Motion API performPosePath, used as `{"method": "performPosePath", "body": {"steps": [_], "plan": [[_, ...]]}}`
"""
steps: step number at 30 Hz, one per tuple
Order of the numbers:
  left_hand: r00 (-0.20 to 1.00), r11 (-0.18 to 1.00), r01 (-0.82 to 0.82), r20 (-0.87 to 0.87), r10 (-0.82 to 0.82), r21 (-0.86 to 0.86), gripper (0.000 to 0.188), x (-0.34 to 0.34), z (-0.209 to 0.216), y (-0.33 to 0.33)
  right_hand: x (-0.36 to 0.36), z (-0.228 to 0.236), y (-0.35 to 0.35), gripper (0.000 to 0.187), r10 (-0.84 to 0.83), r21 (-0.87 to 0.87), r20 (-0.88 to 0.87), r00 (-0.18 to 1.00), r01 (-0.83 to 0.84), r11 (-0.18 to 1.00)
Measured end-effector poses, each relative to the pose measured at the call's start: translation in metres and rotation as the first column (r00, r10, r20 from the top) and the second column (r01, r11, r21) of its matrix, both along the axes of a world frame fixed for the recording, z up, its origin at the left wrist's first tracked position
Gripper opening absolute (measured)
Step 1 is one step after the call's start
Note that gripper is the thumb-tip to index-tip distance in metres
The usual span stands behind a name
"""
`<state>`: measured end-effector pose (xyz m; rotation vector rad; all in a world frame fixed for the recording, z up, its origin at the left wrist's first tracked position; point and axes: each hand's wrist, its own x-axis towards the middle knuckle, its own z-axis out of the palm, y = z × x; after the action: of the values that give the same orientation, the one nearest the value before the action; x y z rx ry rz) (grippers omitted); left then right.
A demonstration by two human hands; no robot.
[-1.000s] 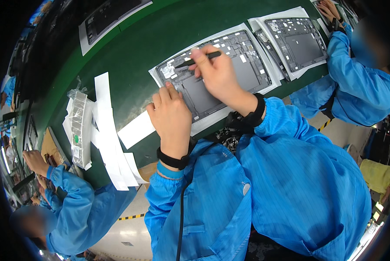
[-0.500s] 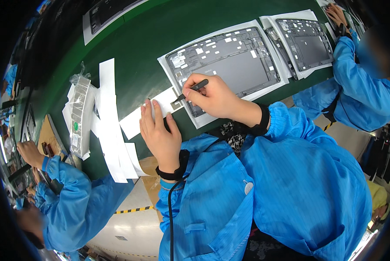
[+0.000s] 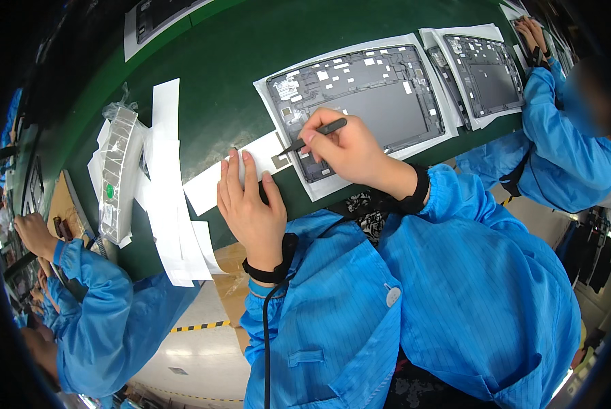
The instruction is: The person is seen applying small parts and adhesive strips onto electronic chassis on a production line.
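Note:
My right hand (image 3: 349,151) pinches a pair of slim black tweezers (image 3: 332,127). Their pointed end reaches down to a small grey square piece (image 3: 280,161) at the right end of a white paper strip (image 3: 206,185). On that strip my left hand (image 3: 252,218) lies with its fingers stretched out, pressing it to the table. A dark thing shows between its thumb and forefinger, too covered to name. Right beside the strip is an open tablet housing (image 3: 367,102), dark grey with several white stickers, lying on a white sheet (image 3: 326,187).
More white strips (image 3: 165,136) and a plastic-wrapped bundle (image 3: 120,174) lie to the left on the green table (image 3: 217,88). A second tablet housing (image 3: 486,75) is at the right. Co-workers in blue smocks sit at left (image 3: 108,320) and right (image 3: 557,143).
The view has shifted slightly. My right hand and the tweezers have moved a little to the right, their tip now by the grey piece's upper right edge. My left hand stays on the strip.

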<state>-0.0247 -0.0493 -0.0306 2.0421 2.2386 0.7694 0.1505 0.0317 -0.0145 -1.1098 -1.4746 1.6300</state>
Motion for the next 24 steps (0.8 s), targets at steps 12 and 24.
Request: {"method": "performPosePath", "body": {"steps": [12,24], "plan": [[1.0,1.0,-0.009,0.005,0.009,0.005,0.04,0.0,0.001,0.001,0.014,0.028,-0.012,0.017,-0.223,-0.112,-0.113,0.968,0.211,0.971],[0.998,1.0,-0.024,0.064,0.024,0.002,0.044,0.003,0.001,-0.001,0.023,-0.003,-0.023,0.015,-0.188,-0.04,-0.055,0.981,0.186,0.982]]}}
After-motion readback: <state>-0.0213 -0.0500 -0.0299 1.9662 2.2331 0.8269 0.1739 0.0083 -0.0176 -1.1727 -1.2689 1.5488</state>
